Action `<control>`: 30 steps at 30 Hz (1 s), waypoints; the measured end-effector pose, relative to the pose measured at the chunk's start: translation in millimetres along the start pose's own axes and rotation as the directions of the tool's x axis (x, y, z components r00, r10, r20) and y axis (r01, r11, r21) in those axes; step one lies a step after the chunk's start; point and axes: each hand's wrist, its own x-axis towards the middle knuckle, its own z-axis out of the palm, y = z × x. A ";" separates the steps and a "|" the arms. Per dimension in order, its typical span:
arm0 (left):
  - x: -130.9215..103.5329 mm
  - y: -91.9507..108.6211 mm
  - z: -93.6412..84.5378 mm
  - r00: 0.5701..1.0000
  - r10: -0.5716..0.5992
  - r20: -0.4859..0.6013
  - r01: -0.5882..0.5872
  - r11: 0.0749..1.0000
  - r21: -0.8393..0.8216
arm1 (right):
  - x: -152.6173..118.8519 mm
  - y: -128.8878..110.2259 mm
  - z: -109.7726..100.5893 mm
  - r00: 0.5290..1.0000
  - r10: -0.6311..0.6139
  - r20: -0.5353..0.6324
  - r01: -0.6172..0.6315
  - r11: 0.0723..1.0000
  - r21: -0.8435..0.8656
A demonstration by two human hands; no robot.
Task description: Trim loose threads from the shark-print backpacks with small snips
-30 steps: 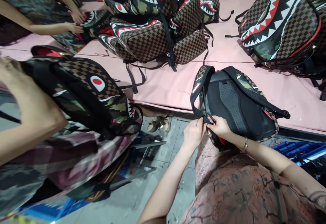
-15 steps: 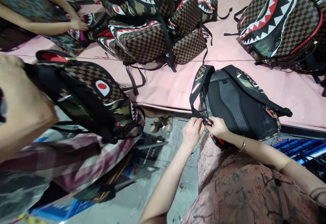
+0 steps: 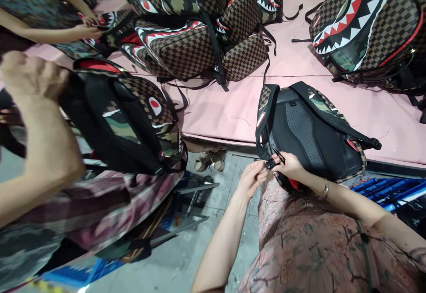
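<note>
A backpack [image 3: 301, 128] with a black padded back panel and checkered sides rests on the pink table's edge and on my lap, back panel up. My left hand [image 3: 253, 178] pinches the lower end of its left shoulder strap [image 3: 266, 126], at a black buckle [image 3: 270, 163]. Close against it, my right hand [image 3: 290, 167] is closed on a small black tool with thin points [image 3: 278, 154], which looks like thread snips. The fingers of both hands nearly meet at the buckle, and small details there are too fine to make out.
Beside me on the left, a co-worker's hand [image 3: 36, 77] lifts another backpack [image 3: 133, 124] by its top. Across the pink table [image 3: 219, 120], a second person handles a bag. Piled backpacks [image 3: 186, 49] lie at the back, another [image 3: 366, 26] at right. Blue crates [image 3: 392, 193] stand below.
My hands have drawn slightly down and apart at the strap end, and the tool's points now show more. The co-worker's backpack on the left has swung right and turned.
</note>
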 end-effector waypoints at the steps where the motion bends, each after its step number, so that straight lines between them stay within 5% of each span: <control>1: 0.3 -2.9 3.3 1.000 0.008 -0.013 -0.008 1.000 -0.025 | -1.6 0.4 -1.8 1.000 0.005 -0.012 -0.005 1.000 0.010; 8: 3.1 -20.0 22.0 0.986 0.095 -0.137 -0.111 0.987 -0.115 | -27.6 -1.8 -28.0 0.981 -0.009 -0.193 -0.009 0.996 -0.092; 15: 5.5 -30.5 31.9 0.947 0.187 -0.259 -0.224 0.967 -0.119 | -52.8 -1.5 -42.2 0.996 -0.089 0.011 0.089 0.988 -0.124; 26: 0.8 -33.3 37.8 0.935 0.209 -0.285 -0.233 0.971 -0.053 | -43.4 -11.9 -50.3 0.958 -0.262 0.119 0.286 0.915 -0.285; 30: 8.0 -46.9 38.5 0.936 0.207 -0.284 -0.229 0.972 -0.044 | -42.7 4.2 -54.3 0.935 -0.331 0.127 0.354 0.851 -0.387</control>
